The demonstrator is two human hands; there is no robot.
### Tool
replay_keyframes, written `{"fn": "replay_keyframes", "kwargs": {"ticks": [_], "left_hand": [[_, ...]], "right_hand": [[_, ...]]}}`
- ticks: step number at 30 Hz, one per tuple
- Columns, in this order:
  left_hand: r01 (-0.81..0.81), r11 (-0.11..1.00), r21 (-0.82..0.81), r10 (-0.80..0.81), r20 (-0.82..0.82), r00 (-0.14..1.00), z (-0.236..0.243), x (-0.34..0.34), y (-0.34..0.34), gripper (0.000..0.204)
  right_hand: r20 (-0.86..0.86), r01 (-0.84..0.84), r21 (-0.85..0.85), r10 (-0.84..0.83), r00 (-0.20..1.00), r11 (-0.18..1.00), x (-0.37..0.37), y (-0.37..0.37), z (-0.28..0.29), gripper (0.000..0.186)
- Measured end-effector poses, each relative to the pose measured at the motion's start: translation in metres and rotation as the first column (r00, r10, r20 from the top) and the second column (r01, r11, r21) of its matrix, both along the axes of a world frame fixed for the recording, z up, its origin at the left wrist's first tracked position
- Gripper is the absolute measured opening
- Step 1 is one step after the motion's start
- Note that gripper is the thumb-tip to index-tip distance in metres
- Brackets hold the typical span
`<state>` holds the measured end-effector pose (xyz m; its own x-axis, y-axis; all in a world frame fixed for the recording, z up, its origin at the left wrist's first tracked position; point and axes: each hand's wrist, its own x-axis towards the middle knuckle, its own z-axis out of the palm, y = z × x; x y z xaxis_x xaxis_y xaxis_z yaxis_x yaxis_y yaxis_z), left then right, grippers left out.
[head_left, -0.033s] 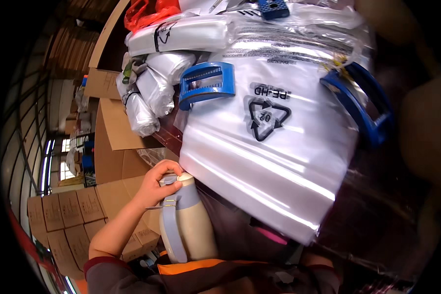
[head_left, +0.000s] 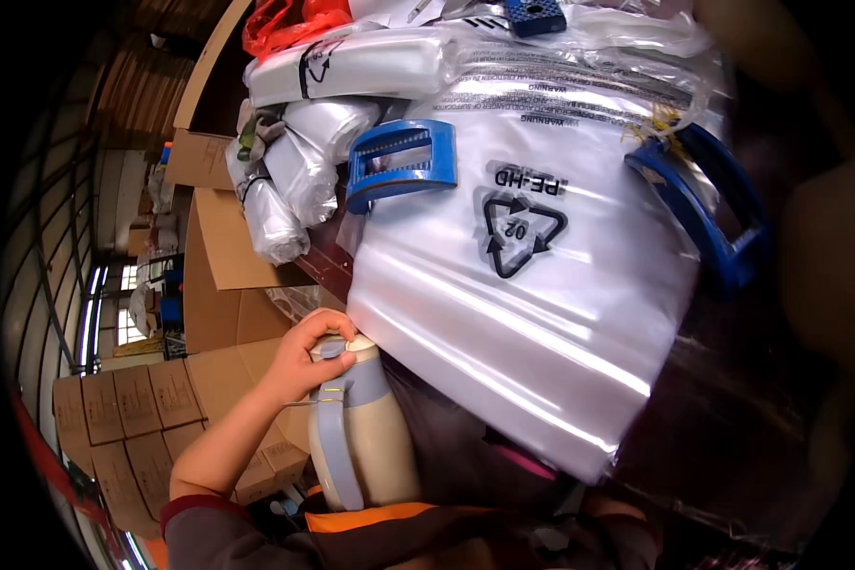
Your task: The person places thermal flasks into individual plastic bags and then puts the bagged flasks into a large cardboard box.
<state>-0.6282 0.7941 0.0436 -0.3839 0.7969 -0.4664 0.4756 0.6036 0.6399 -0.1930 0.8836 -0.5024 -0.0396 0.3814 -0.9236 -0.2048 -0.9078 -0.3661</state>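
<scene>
At the lower centre, my left hand (head_left: 323,351) is closed on the top of a cream-and-grey jug (head_left: 370,442), thumb and fingertips at its pale lid, above the long grey handle. Just beyond the jug lies a wide stack of clear-white plastic bags (head_left: 513,342) printed with a recycling symbol. Two blue plastic frames with slots rest on it, one at the upper left (head_left: 437,166) and a longer one at the right (head_left: 731,256) tangled with yellow strands. My right sleeve shows at the bottom right, but that hand is hidden.
Rolled plastic bags (head_left: 351,71), a red plastic bag (head_left: 275,33) and a small blue patterned object (head_left: 532,14) lie at the back of the dark table (head_left: 731,408). Open cardboard boxes (head_left: 223,237) stand left of it; small stacked cartons (head_left: 166,394) fill the lower left.
</scene>
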Motion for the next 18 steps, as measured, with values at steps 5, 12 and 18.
{"fn": "replay_keyframes", "kwargs": {"ticks": [5,12,18], "left_hand": [[0.012,1.0,-0.022,-0.013,-0.038,0.999,-0.003,0.008,0.009,0.021],[0.108,0.991,0.079,-0.105,-0.037,0.994,-0.001,0.006,0.014,0.021],[0.301,0.94,0.159,-0.309,0.03,0.95,0.009,0.025,0.009,0.026]], "right_hand": [[0.019,0.033,-0.023,-0.033,0.999,0.999,0.018,-0.008,-0.017,0.027],[-0.071,0.211,0.011,-0.21,0.975,0.977,0.05,-0.066,-0.004,0.025],[-0.672,0.421,0.211,-0.182,0.718,0.882,0.113,-0.149,0.059,0.022]]}}
